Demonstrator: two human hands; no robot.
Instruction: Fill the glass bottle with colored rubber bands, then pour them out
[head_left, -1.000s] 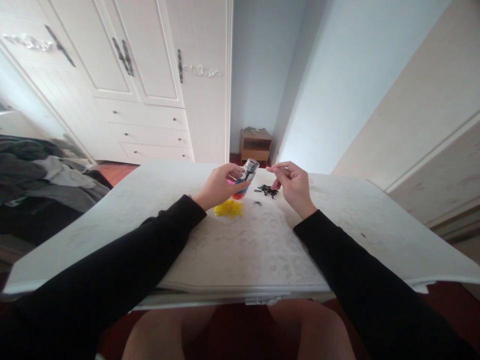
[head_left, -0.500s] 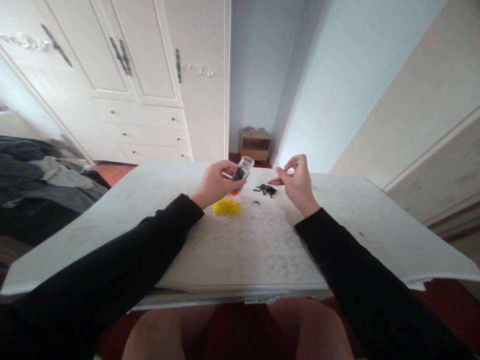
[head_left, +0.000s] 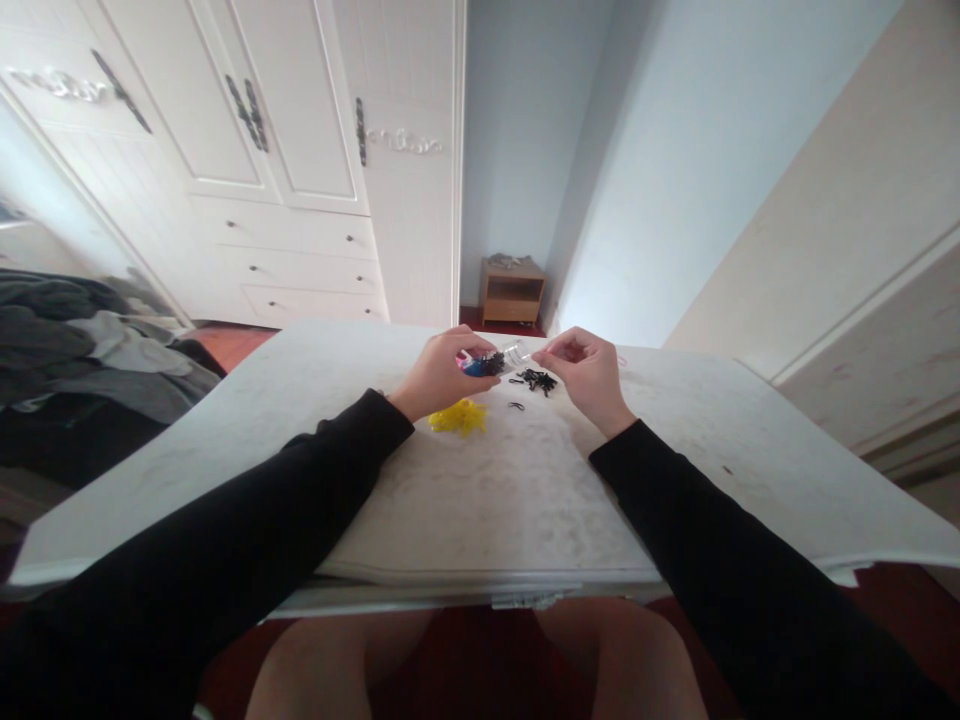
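Note:
My left hand (head_left: 442,375) is wrapped round a small clear jar (head_left: 516,354), which lies tilted with its open mouth to the right. Black, blue and pink bits show inside it. At the jar's mouth, my right hand (head_left: 581,368) has thumb and fingertips pinched together; what they hold is too small to make out. Below the fingertips lies a pile of small black elastic bands (head_left: 538,381) on the white table. One black band (head_left: 516,406) lies apart, nearer to me. A yellow pile of similar small bands (head_left: 459,416) sits below my left hand.
The white table (head_left: 480,500) stretches out to both sides, with a small dark speck (head_left: 727,469) on the right. Something thin and pink (head_left: 621,360) lies past my right hand. Beyond stand a white wardrobe (head_left: 300,240) and a wooden nightstand (head_left: 513,292); clothes (head_left: 112,350) are heaped at left.
The jar has tipped from nearly upright to leaning right, its mouth now by my right hand. My right hand has moved left and down to it, its fingers closing together.

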